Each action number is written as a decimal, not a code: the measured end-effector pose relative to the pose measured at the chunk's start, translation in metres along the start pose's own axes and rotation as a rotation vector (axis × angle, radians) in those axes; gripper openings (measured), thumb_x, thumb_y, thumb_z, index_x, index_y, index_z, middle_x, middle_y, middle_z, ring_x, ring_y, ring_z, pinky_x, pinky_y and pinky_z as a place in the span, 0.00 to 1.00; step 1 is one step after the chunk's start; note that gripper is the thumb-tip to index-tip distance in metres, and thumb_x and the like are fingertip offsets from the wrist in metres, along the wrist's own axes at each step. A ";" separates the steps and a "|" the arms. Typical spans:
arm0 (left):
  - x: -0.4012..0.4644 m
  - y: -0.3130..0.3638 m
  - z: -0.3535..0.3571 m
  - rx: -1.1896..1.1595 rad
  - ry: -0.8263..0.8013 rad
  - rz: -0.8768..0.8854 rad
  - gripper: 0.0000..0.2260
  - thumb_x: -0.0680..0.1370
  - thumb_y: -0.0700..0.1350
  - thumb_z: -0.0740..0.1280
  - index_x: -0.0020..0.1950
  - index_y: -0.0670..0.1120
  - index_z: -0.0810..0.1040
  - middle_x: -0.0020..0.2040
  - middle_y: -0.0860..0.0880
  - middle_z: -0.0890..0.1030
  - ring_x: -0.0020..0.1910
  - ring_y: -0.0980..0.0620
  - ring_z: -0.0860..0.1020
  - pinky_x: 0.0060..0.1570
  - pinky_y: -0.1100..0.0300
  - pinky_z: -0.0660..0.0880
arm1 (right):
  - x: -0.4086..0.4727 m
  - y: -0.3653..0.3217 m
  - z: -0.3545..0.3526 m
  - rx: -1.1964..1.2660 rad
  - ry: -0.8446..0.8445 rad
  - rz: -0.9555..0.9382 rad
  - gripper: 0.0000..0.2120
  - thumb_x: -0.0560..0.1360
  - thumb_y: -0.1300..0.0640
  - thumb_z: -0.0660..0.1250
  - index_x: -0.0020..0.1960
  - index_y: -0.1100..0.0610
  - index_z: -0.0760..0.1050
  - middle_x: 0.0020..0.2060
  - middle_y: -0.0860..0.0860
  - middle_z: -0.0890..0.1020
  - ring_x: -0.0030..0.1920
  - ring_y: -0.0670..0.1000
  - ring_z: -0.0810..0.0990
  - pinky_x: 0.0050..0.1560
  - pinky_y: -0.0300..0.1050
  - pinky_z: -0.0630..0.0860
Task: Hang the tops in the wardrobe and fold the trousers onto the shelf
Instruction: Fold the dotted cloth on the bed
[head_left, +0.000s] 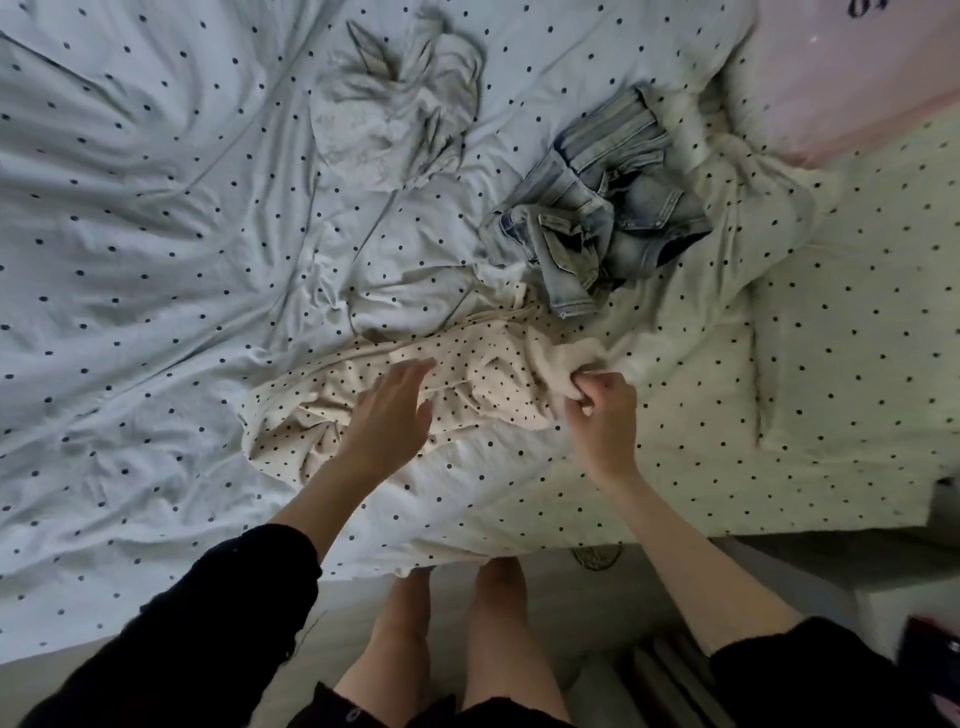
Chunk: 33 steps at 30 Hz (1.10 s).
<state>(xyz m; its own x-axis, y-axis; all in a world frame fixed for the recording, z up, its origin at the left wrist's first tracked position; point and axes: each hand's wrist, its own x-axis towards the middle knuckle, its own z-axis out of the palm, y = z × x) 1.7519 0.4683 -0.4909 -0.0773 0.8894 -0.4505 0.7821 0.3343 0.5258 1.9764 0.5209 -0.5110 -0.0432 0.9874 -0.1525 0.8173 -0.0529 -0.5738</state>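
Head view — a crumpled cream garment with small dark dots (467, 395) lies near the front edge of the bed's rumpled white bedspread with black polka dots (156, 260); the right hand (605, 415) pinches a bunched fold at the garment's right end, fingers curled tight on the cloth, while the left hand (389, 415) is held over its middle with fingers straight and apart, contact not clear. Beyond it, just beside its far edge, sits a heaped faded blue denim piece (602, 218) — a wadded pale grey-white garment (395, 109) lies further back, well apart from the hands
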 end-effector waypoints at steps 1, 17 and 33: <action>0.003 0.010 -0.003 0.004 0.009 0.085 0.27 0.78 0.42 0.64 0.75 0.48 0.58 0.74 0.45 0.61 0.71 0.44 0.64 0.69 0.44 0.63 | -0.007 -0.002 -0.005 -0.066 0.033 -0.124 0.09 0.65 0.71 0.72 0.41 0.60 0.80 0.39 0.59 0.77 0.40 0.60 0.73 0.40 0.50 0.74; -0.018 0.037 -0.019 0.122 0.104 0.458 0.10 0.67 0.42 0.76 0.37 0.45 0.74 0.48 0.50 0.82 0.49 0.47 0.78 0.49 0.58 0.63 | -0.042 -0.015 -0.032 -0.431 -0.012 -0.347 0.10 0.58 0.60 0.80 0.38 0.57 0.83 0.36 0.52 0.78 0.42 0.57 0.79 0.44 0.54 0.74; -0.053 -0.010 -0.103 -0.021 0.271 0.118 0.25 0.71 0.38 0.72 0.66 0.45 0.69 0.50 0.46 0.81 0.51 0.46 0.77 0.53 0.59 0.58 | -0.022 -0.100 -0.033 -0.048 -0.274 -0.360 0.09 0.72 0.59 0.70 0.45 0.66 0.76 0.38 0.54 0.76 0.37 0.52 0.73 0.37 0.38 0.67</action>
<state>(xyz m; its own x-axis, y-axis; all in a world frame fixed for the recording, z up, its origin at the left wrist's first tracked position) 1.6842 0.4499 -0.3984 -0.1507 0.9724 -0.1779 0.7830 0.2273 0.5790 1.9145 0.5099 -0.4234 -0.4749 0.8652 -0.1611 0.7477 0.3001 -0.5923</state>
